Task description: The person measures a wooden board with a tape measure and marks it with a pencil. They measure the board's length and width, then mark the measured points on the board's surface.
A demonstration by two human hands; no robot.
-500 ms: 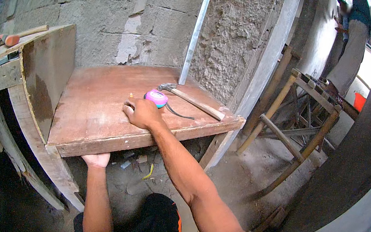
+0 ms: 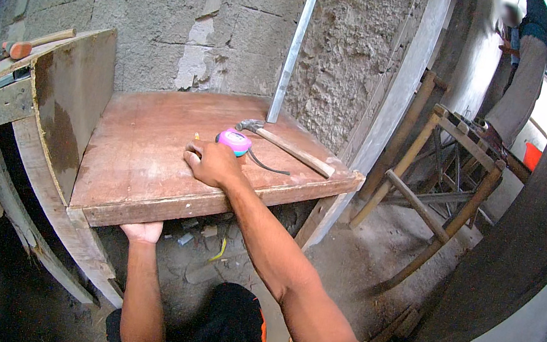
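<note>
My right hand (image 2: 212,163) rests on top of a reddish-brown wooden board (image 2: 146,115), its fingers curled down near the front edge. A small yellow-orange tip (image 2: 197,136) shows just beyond those fingers; whether it is held I cannot tell. Right behind the hand sits a pink and blue tape measure (image 2: 233,142) with a black strap (image 2: 267,167). Farther back lies a claw hammer (image 2: 291,149) with a wooden handle. Below the board's front edge, my left hand (image 2: 144,231) reaches underneath with the palm up, its fingers hidden by the board.
An upright wooden panel (image 2: 68,110) borders the board on the left, with another wooden-handled tool (image 2: 40,42) on the surface beyond. A thin metal bar (image 2: 294,52) stands at the back against a rough block wall (image 2: 148,15). At right are a wooden trestle (image 2: 444,177) and a person (image 2: 530,61).
The view has shifted very slightly. Both hands keep their places, the right on the board and the left under its edge.
</note>
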